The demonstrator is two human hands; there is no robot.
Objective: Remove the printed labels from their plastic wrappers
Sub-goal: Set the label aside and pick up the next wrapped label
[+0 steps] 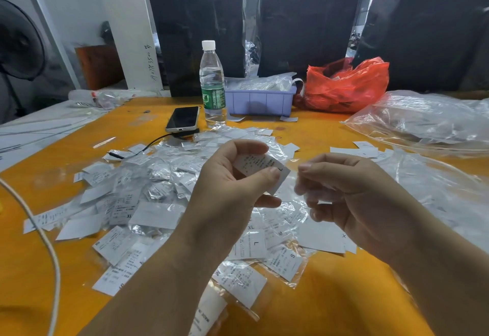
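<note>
My left hand pinches a white printed label marked L between thumb and fingers, above the table's middle. Just right of it, my right hand has its fingers curled round a thin clear plastic wrapper, which hangs blurred below the fingertips. Under both hands lies a spread heap of wrapped and loose labels with sizes S, M, L and XL on the orange table.
At the back stand a water bottle, a phone, a purple tray and a red bag. Clear plastic bags pile at the right. A white cable crosses the left. Black wrapped bales wall the far edge.
</note>
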